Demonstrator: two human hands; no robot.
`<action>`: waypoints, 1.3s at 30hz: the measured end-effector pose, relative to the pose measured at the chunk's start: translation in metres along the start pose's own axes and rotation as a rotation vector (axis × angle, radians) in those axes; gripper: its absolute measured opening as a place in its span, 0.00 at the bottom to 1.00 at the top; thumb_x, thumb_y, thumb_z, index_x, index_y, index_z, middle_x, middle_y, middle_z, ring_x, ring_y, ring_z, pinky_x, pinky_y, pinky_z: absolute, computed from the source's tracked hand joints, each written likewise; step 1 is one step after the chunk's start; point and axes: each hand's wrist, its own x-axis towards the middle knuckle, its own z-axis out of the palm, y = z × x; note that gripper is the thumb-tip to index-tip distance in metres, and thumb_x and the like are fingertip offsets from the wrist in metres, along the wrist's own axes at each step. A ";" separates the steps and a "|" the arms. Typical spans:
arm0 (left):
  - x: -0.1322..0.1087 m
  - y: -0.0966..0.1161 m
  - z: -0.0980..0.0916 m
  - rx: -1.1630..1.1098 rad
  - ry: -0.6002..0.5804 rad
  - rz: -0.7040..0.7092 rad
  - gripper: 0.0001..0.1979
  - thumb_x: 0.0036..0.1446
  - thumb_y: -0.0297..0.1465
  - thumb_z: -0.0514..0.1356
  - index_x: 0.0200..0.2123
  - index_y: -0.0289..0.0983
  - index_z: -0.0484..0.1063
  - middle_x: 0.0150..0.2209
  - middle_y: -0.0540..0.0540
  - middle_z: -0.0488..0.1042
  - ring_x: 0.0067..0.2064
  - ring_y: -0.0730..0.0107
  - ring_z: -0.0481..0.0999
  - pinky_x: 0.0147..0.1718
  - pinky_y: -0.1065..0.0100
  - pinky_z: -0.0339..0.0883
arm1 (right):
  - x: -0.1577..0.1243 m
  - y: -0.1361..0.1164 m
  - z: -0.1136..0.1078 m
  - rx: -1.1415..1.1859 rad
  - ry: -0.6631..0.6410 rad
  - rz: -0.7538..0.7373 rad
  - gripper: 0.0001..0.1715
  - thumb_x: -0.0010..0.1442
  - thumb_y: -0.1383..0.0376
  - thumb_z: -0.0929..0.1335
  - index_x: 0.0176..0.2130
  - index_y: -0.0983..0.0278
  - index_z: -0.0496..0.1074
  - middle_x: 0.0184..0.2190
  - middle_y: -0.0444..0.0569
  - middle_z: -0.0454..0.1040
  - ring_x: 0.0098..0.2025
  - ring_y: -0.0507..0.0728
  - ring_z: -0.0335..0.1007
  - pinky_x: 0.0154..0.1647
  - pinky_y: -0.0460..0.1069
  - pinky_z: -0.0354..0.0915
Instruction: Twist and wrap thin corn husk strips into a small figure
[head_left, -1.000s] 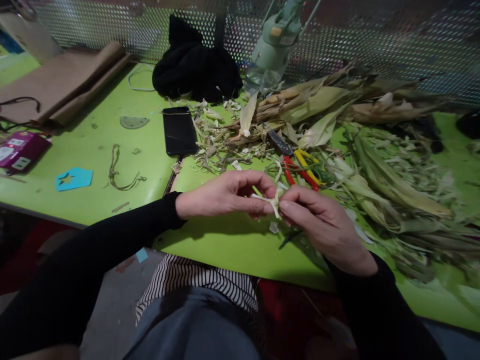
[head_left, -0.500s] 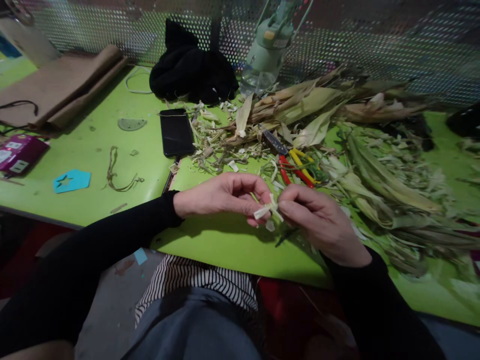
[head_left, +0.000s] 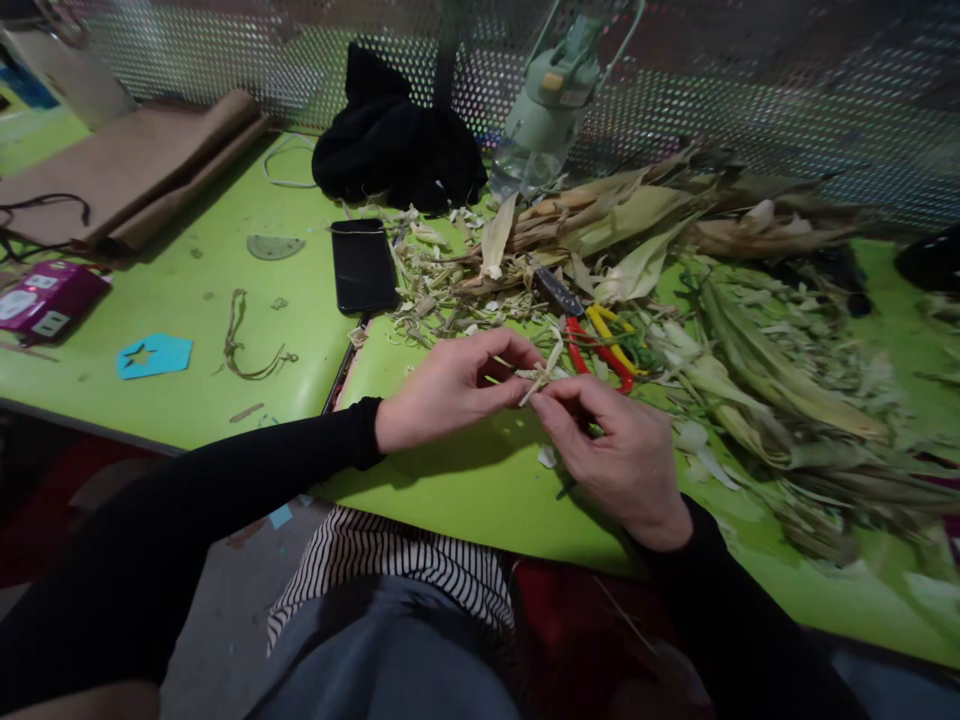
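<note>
My left hand (head_left: 450,385) and my right hand (head_left: 611,455) meet above the green table (head_left: 465,480), fingertips pinched together on a small pale knotted strip of corn husk (head_left: 541,372). Both hands are closed on it, the left from the left side, the right from below right. Just behind the hands lie red-handled and yellow-handled scissors (head_left: 596,340). A small husk scrap (head_left: 547,456) lies on the table under the hands.
A pile of corn husks (head_left: 750,330) covers the right of the table, with trimmings (head_left: 442,290) in the middle. A black phone (head_left: 364,265), black cloth (head_left: 397,150), green water bottle (head_left: 544,110), blue star cut-out (head_left: 154,355), purple box (head_left: 45,300) and brown paper (head_left: 127,165) lie around.
Both hands have risen slightly and moved away from me with the husk piece; the fingers have shifted on it and the strip's ends now point upward.
</note>
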 end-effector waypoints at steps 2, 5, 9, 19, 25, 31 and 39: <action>-0.001 -0.001 0.000 0.032 -0.012 0.046 0.08 0.60 0.30 0.61 0.40 0.32 0.70 0.38 0.45 0.76 0.36 0.77 0.77 0.36 0.75 0.72 | 0.000 0.002 0.001 -0.031 0.031 -0.052 0.09 0.65 0.62 0.67 0.32 0.62 0.72 0.20 0.41 0.68 0.19 0.48 0.59 0.22 0.46 0.57; -0.002 -0.001 0.001 0.118 0.018 0.108 0.08 0.60 0.31 0.62 0.39 0.32 0.71 0.36 0.45 0.77 0.36 0.76 0.77 0.35 0.75 0.72 | -0.002 0.004 0.003 -0.042 0.033 -0.075 0.10 0.64 0.59 0.69 0.34 0.63 0.72 0.21 0.40 0.69 0.19 0.48 0.60 0.21 0.46 0.57; -0.003 -0.002 0.002 0.273 0.079 0.205 0.06 0.61 0.30 0.61 0.37 0.32 0.72 0.34 0.46 0.77 0.33 0.78 0.76 0.33 0.76 0.71 | -0.003 0.003 0.005 -0.090 0.017 -0.083 0.08 0.66 0.64 0.66 0.33 0.62 0.71 0.21 0.42 0.70 0.19 0.49 0.61 0.21 0.48 0.56; -0.009 0.003 -0.001 0.529 0.077 0.435 0.03 0.59 0.27 0.61 0.33 0.33 0.71 0.29 0.48 0.76 0.30 0.78 0.75 0.29 0.76 0.69 | -0.005 0.000 0.004 -0.200 -0.030 -0.315 0.17 0.66 0.71 0.62 0.25 0.61 0.61 0.19 0.40 0.58 0.20 0.50 0.53 0.22 0.49 0.53; -0.006 0.009 -0.004 0.408 0.015 0.284 0.05 0.60 0.29 0.61 0.35 0.32 0.73 0.31 0.47 0.77 0.31 0.77 0.75 0.32 0.75 0.70 | -0.005 -0.003 0.001 -0.073 -0.053 -0.273 0.17 0.66 0.70 0.63 0.25 0.61 0.62 0.18 0.39 0.59 0.19 0.48 0.52 0.22 0.48 0.51; 0.005 0.012 -0.014 -0.182 -0.209 -0.199 0.11 0.62 0.34 0.62 0.43 0.32 0.71 0.38 0.45 0.77 0.36 0.74 0.80 0.33 0.73 0.75 | -0.001 0.006 -0.006 0.162 0.129 0.023 0.09 0.68 0.62 0.64 0.47 0.59 0.70 0.30 0.44 0.72 0.25 0.52 0.66 0.23 0.48 0.60; 0.005 0.017 -0.010 -0.343 -0.222 -0.321 0.08 0.61 0.29 0.63 0.41 0.32 0.70 0.32 0.50 0.75 0.32 0.81 0.76 0.34 0.76 0.72 | 0.003 0.007 -0.008 -0.021 0.027 -0.062 0.07 0.66 0.62 0.67 0.36 0.62 0.71 0.24 0.42 0.69 0.22 0.50 0.61 0.24 0.47 0.60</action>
